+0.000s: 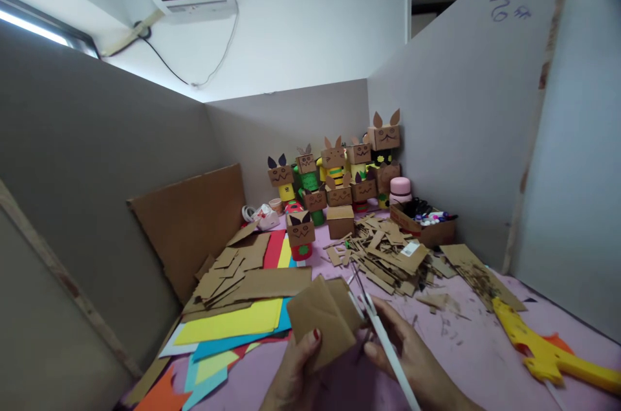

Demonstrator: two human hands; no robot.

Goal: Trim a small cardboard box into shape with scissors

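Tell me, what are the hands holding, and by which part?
The left hand pinches a folded cardboard piece at its lower edge; the right hand grips what look like scissors by the handles.

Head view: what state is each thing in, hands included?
left hand, shut on cardboard piece
right hand, shut on scissors
cardboard piece, creased, held up
scissors, held, blades at the cardboard piece's edge
marker box, open, holding pens
cardboard sheet, propped up on edge
yellow tool, lying flat

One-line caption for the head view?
Left hand holds a folded cardboard piece, right hand holds scissors at its edge; cardboard figures stand behind.
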